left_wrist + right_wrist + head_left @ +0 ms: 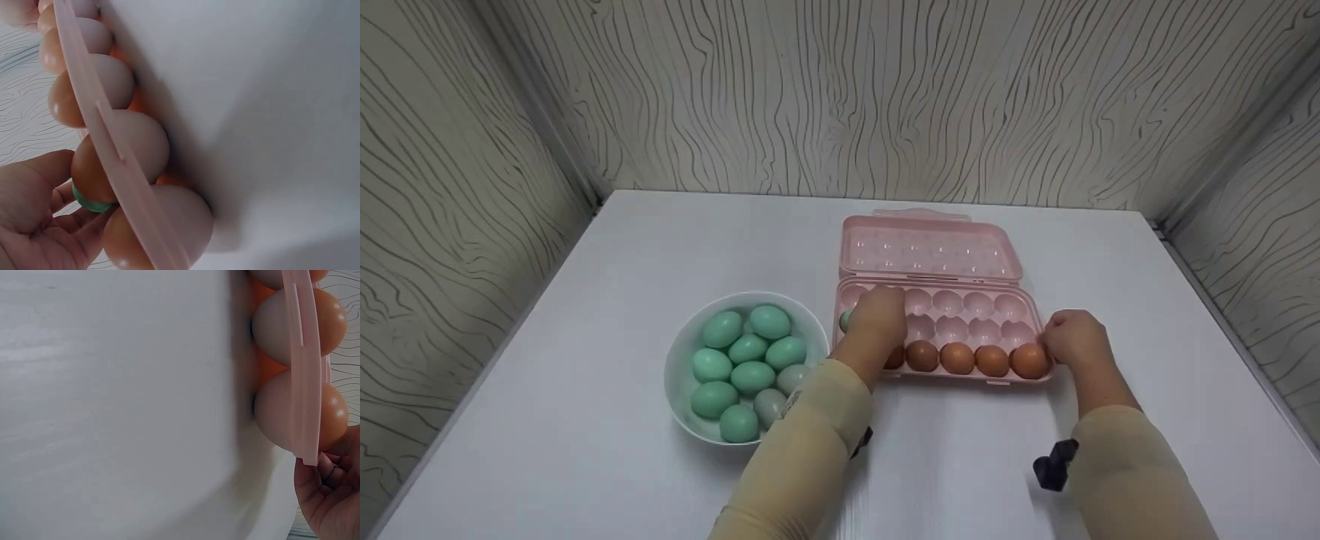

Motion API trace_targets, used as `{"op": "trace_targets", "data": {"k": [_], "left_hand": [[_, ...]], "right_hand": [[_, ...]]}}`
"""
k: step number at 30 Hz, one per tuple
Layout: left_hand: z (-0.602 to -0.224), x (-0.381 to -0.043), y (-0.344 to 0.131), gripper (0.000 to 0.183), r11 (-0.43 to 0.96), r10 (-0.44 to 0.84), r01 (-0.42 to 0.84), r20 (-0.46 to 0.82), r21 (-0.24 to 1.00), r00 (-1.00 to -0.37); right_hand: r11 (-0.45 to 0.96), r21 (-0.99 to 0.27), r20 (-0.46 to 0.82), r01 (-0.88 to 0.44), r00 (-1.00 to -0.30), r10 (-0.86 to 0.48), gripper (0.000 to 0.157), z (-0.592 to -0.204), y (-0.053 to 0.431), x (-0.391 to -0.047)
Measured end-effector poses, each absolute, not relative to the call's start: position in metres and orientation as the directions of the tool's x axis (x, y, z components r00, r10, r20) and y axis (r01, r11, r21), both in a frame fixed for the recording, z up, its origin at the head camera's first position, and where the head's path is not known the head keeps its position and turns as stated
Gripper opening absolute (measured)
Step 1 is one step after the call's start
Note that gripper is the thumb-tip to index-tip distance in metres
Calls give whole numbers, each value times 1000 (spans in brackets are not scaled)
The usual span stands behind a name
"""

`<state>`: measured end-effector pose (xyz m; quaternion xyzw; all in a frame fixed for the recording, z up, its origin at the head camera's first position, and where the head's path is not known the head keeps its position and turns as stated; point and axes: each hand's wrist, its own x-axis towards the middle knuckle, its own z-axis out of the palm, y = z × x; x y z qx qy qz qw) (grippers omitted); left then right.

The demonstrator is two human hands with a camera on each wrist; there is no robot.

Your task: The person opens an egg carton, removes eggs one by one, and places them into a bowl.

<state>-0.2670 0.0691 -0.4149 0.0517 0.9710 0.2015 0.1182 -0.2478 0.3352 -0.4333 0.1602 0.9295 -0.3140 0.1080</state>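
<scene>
In the head view, my left hand (877, 319) is over the left end of a pink egg carton (950, 303). Its fingers pinch a green egg (90, 199), seen behind the front-row eggs in the left wrist view; whether this egg touches its cup I cannot tell. Brown eggs (958, 358) fill the front row, partly covered by that hand at the left. At the carton's right end, my right hand (1078, 339) grips the rim beside the last brown egg (334, 416). The carton's lid (930, 251) lies folded back.
Left of the carton stands a white bowl (676, 390) holding several green eggs (752, 377) and a couple of paler ones (769, 406). My left forearm passes over the bowl's right side. Patterned panels (840, 97) enclose the white table (607, 300) at the back and sides.
</scene>
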Motion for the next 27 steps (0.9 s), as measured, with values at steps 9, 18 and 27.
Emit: {"op": "trace_targets", "data": {"k": [9, 18, 27], "left_hand": [[-399, -267, 61, 20, 881, 165, 51, -205, 471, -965], [-369, -263, 40, 28, 806, 136, -27, -229, 592, -964], [-349, -258, 13, 27, 811, 174, 40, -175, 584, -969]], "right_hand": [[750, -549, -299, 370, -924, 237, 14, -435, 335, -247], [739, -556, -315, 380, -919, 237, 12, -435, 336, -248], [740, -556, -320, 380, -919, 231, 8, -433, 336, -249]]}}
